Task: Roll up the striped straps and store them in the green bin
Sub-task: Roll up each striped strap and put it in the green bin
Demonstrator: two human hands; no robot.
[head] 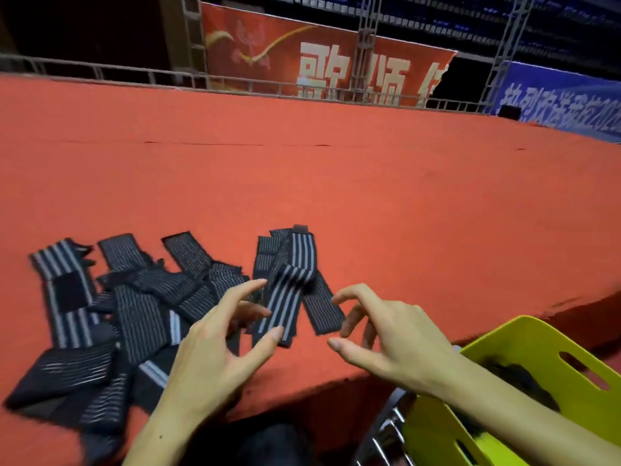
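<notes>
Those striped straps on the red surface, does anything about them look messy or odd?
Yes. The striped straps lie unrolled in a crisscrossed heap at left, and one strap near the centre is twisted over itself.

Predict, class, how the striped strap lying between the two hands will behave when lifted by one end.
The striped strap is probably floppy: it already lies creased and doubled over. It looks thin and flat, so likely light. Being flat fabric, it should not roll on the red surface.

A red carpeted platform carries everything. A jumbled pile of black striped straps lies at its near left, and a smaller crossed bunch of straps sits just right of it, near the front edge.
</notes>
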